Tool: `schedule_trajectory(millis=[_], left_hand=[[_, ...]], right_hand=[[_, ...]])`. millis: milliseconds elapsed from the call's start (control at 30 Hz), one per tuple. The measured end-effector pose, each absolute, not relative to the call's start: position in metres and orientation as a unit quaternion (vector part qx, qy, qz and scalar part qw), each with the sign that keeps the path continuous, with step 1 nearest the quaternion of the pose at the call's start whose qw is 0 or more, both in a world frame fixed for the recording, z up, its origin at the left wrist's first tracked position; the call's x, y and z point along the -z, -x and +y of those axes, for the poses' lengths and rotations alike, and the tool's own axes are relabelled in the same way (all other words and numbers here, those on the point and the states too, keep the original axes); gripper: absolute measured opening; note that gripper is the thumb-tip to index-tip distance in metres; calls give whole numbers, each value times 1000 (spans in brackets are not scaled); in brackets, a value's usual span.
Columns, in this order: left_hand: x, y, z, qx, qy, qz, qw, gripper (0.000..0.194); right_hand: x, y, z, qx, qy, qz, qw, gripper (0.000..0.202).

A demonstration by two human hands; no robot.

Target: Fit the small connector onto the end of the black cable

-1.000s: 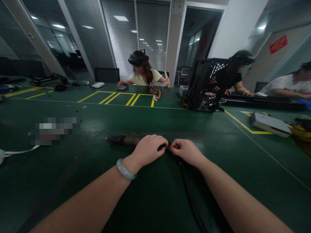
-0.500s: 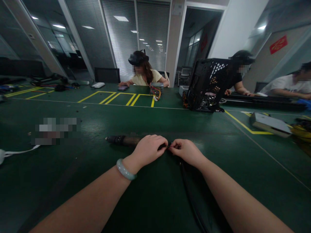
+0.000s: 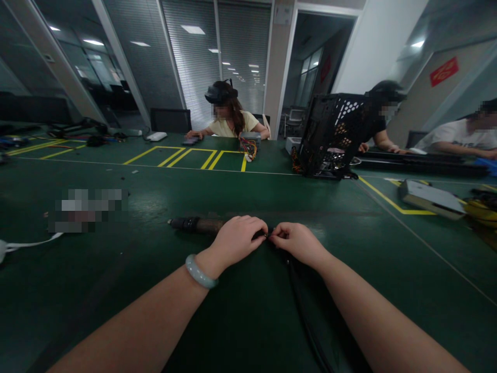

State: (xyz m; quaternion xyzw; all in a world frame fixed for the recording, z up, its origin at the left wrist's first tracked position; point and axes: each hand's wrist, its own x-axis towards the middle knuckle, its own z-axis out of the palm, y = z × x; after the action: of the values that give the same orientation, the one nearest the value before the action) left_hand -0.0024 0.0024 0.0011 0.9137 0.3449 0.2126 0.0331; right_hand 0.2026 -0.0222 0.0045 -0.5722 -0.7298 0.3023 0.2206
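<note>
A dark electric screwdriver [image 3: 198,225] lies on the green table [image 3: 155,290], its tip pointing left. My left hand [image 3: 241,235] is wrapped round its right end, with a pale green bangle on the wrist. Right beside it, my right hand [image 3: 293,239] pinches the dark cable end where it meets the tool; the fingertips of both hands nearly touch. The exact joint between them is small and partly hidden. From below my right hand a black cable [image 3: 305,311] runs down toward the near edge.
A black computer case [image 3: 326,137] stands beyond my right hand. A grey metal box [image 3: 432,198] lies at the right near yellow cables [image 3: 481,211]. Across the table sits a person [image 3: 229,114] with a power supply [image 3: 250,137]; two more people are at the right.
Both of my hands hold nearly the same pose and place. Across the table, the person's hand and the small object by it have shifted slightly left.
</note>
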Motion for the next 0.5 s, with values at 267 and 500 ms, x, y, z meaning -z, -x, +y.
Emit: schedule_trajectory(millis=[267, 500], left_hand=[[-1, 3, 3, -212, -919, 331, 28, 18], [-1, 3, 2, -208, -913, 350, 16, 16]], right_hand=[[-5, -203, -22, -298, 570, -733, 221, 15], [-1, -203, -20, -301, 569, -731, 226, 17]])
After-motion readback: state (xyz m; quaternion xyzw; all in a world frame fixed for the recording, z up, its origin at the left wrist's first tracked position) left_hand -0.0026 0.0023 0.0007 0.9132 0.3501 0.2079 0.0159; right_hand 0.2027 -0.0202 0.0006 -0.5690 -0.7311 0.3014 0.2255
